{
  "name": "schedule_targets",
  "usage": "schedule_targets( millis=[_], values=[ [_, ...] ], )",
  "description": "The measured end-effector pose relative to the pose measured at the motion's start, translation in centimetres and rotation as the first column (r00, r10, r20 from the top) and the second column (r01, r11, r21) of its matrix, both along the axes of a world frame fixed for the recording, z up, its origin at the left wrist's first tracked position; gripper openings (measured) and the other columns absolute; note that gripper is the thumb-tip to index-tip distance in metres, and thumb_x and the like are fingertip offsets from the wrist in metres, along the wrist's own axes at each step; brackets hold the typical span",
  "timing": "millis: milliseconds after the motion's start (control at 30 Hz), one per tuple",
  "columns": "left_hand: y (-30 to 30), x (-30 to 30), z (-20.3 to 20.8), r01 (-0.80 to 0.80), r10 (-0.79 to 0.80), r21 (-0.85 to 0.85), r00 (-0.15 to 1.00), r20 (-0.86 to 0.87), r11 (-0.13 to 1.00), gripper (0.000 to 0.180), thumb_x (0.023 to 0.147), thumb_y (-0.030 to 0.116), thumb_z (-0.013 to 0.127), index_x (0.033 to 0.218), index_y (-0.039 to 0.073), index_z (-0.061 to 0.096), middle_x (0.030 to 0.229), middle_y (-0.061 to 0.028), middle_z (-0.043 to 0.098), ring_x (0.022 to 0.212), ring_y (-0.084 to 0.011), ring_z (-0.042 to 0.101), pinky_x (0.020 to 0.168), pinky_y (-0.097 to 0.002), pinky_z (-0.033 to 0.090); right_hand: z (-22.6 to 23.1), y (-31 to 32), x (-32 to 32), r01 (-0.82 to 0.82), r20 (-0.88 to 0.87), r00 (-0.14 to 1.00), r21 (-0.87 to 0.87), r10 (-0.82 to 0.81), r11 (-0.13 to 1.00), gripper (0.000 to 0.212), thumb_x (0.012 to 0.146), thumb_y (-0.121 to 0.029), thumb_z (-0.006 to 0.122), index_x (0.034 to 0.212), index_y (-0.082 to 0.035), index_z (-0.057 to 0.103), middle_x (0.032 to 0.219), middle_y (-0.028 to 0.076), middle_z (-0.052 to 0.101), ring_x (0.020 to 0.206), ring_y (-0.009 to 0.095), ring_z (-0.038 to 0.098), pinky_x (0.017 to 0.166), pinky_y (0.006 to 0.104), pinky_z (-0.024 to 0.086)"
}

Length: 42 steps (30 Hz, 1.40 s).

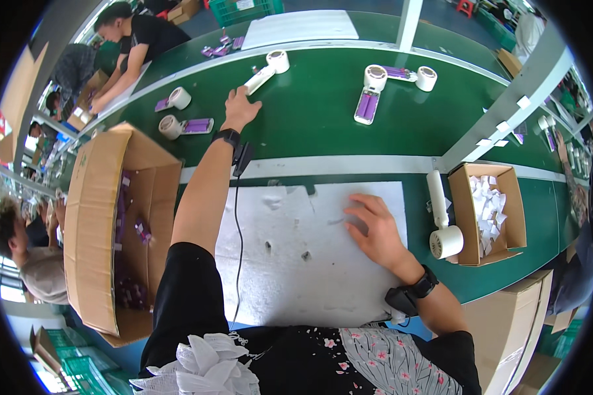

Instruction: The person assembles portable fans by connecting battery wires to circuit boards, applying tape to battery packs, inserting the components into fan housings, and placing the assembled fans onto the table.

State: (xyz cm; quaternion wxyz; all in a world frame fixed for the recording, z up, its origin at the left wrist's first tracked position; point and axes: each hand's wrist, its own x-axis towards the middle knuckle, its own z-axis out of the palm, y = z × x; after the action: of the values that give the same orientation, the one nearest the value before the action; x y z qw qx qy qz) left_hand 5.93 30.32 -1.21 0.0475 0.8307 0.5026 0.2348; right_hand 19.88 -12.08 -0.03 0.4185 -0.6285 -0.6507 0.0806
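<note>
My left hand [240, 109] reaches out over the green bench, its thumb spread apart. Its fingertips are at the near end of a white handheld fan's handle [261, 79]; whether they touch it is hard to tell. My right hand [378, 232] hovers over or rests on the worn white mat [277, 263], fingers apart and holding nothing. Right of the mat lies another white handheld fan [446, 241]. Farther back are fans with opened handles showing purple cylinders, one at centre right [369, 99] and one at left [188, 126].
A large cardboard box [92, 230] with purple parts inside stands at left. A small carton [515, 224] of white paper pieces sits at right. A grey metal post [507, 108] rises from the bench rail [323, 166]. Co-workers sit at the far left and beyond the bench.
</note>
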Motion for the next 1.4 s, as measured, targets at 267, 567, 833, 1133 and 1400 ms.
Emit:
schedule_targets(
  millis=[267, 567, 833, 1133, 1400],
  values=[
    [-5.5, 2.9, 3.8, -0.045, 0.023, -0.121, 0.983, -0.181, 0.992, 0.035, 0.078, 0.038, 0.069, 0.106, 0.016, 0.070, 0.114, -0.0141, 0.065, 0.110, -0.0356, 0.060, 0.096, -0.0440, 0.046, 0.1, 0.0, 0.2, -0.015, -0.030, 0.999, -0.016, 0.015, 1.000, 0.025, 0.072, 0.000, 0.071, 0.096, -0.002, 0.065, 0.118, 0.015, 0.058, 0.108, 0.035, 0.055, 0.091, 0.0399, 0.048],
    [-28.4, -3.5, 9.1, 0.458, -0.442, -0.185, 0.888, 0.124, 0.869, 0.029, 0.075, 0.035, 0.076, 0.073, 0.007, 0.070, 0.074, -0.0149, 0.067, 0.069, -0.0317, 0.066, 0.067, -0.0413, 0.052, -0.1, -0.3, 0.1, -0.016, -0.184, 0.983, -0.024, 0.012, 1.000, 0.041, 0.079, -0.003, 0.070, 0.118, -0.004, 0.057, 0.107, 0.012, 0.064, 0.098, 0.028, 0.060, 0.085, 0.0346, 0.048],
    [-37.6, -8.3, 4.6, 0.727, -0.698, -0.142, 0.686, 0.204, 0.672, 0.023, 0.073, 0.022, 0.079, 0.080, 0.005, 0.065, 0.087, -0.0105, 0.065, 0.071, -0.0259, 0.063, 0.064, -0.0336, 0.050, 0.7, -0.8, -1.0, -0.109, -0.415, 0.910, -0.225, 0.006, 0.968, 0.066, 0.086, -0.004, 0.066, 0.143, -0.005, 0.033, 0.086, 0.002, 0.065, 0.074, 0.009, 0.056, 0.070, 0.0228, 0.044],
    [-22.4, -27.2, 3.8, -0.603, 0.538, 0.126, 0.773, 0.336, 0.788, 0.051, 0.082, 0.027, 0.072, 0.123, 0.001, 0.057, 0.094, -0.0187, 0.068, 0.081, -0.0299, 0.066, 0.069, -0.0393, 0.052, 0.5, -0.9, -1.4, -0.076, -0.353, 0.936, -0.212, -0.004, 0.974, 0.068, 0.085, -0.002, 0.066, 0.144, -0.005, 0.032, 0.080, 0.000, 0.062, 0.067, 0.006, 0.050, 0.063, 0.0207, 0.042],
    [-21.0, -32.2, 3.7, -0.527, 0.630, -0.345, 0.659, 0.412, 0.777, 0.026, 0.091, 0.023, 0.066, 0.093, -0.002, 0.069, 0.070, -0.0075, 0.064, 0.061, -0.0115, 0.061, 0.054, -0.0260, 0.047, 0.7, -1.4, -1.0, -0.086, -0.380, 0.925, -0.232, -0.009, 0.969, 0.068, 0.083, -0.003, 0.068, 0.142, -0.004, 0.034, 0.084, 0.002, 0.060, 0.070, 0.008, 0.051, 0.065, 0.0221, 0.043]
  ],
)
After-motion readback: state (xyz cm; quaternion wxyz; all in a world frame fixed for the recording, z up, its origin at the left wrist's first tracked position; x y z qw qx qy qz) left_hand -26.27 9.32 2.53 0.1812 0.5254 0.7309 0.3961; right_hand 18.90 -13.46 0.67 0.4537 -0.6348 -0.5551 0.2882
